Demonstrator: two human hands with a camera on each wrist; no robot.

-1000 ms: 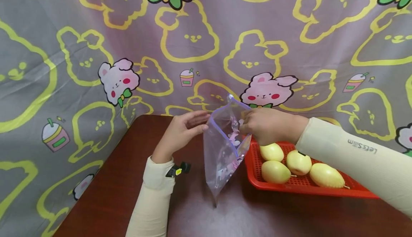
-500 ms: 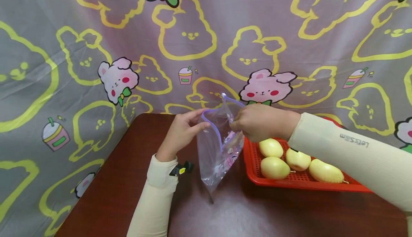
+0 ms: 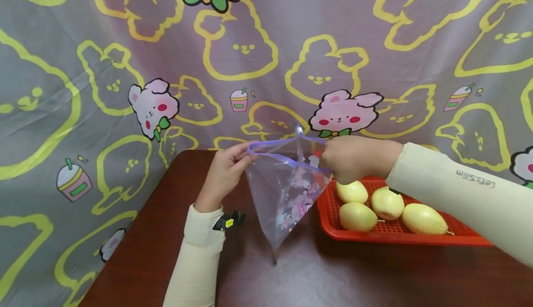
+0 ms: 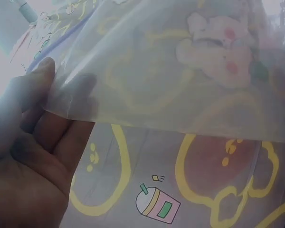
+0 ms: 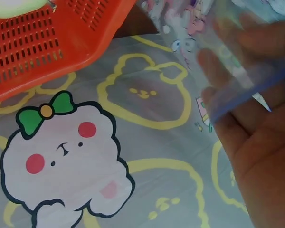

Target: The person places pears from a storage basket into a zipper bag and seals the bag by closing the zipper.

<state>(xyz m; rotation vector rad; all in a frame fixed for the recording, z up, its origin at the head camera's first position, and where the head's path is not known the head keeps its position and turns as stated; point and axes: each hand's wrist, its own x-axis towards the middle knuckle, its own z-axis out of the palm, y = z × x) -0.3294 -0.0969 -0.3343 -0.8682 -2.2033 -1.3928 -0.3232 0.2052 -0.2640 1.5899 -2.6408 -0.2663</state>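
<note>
A clear zip bag (image 3: 270, 191) with a purple-blue zip strip and pink cartoon prints hangs mouth up over the table. At its left corner my left hand (image 3: 222, 172) pinches the rim between thumb and fingers. My right hand (image 3: 354, 159) grips the opposite side of the mouth, close above the basket. Between the hands the mouth is spread apart. In the left wrist view, the thumb of the left hand (image 4: 35, 137) presses the bag's edge (image 4: 147, 71). The right wrist view has the right hand's fingers (image 5: 266, 52) behind the clear film near the zip strip.
A red plastic basket (image 3: 399, 238) holding several pale yellow pears (image 3: 387, 203) stands on the right, partly under my right forearm. The dark wooden table (image 3: 166, 251) meets a grey patterned cloth (image 3: 250, 43) behind and to the left.
The bag's mouth is now stretched wider. My left hand has taken hold of its left corner and moved slightly left; my right hand has shifted right with the other side.
</note>
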